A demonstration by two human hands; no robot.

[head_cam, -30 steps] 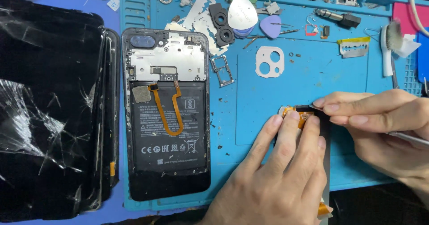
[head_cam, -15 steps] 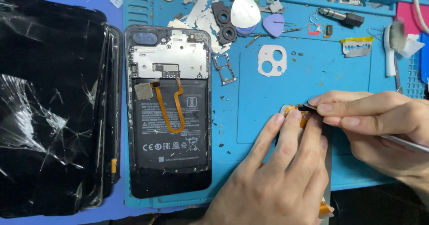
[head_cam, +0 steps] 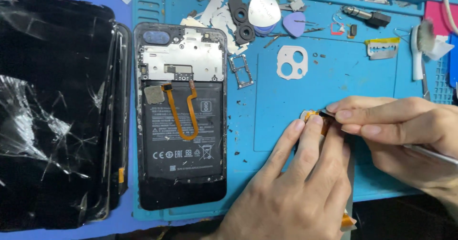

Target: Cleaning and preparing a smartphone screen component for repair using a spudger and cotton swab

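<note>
My left hand point(head_cam: 296, 187) presses its fingertips on a small orange and black flex part point(head_cam: 316, 118) lying on the blue work mat point(head_cam: 286, 97). My right hand point(head_cam: 405, 135) pinches a thin metal tool point(head_cam: 431, 154) whose tip meets that part. An opened phone point(head_cam: 182, 116) with its black battery and an orange flex cable point(head_cam: 183, 116) lies face down to the left of both hands.
A stack of cracked black screens point(head_cam: 52, 111) fills the left side. A white camera frame point(head_cam: 292, 61), a metal card tray point(head_cam: 241, 71), picks point(head_cam: 265, 9), black rings, a razor blade point(head_cam: 382, 48) and a brush point(head_cam: 420, 49) lie along the mat's far part.
The view has shifted slightly. Both hands stay on the small flex part, with only small finger movements.
</note>
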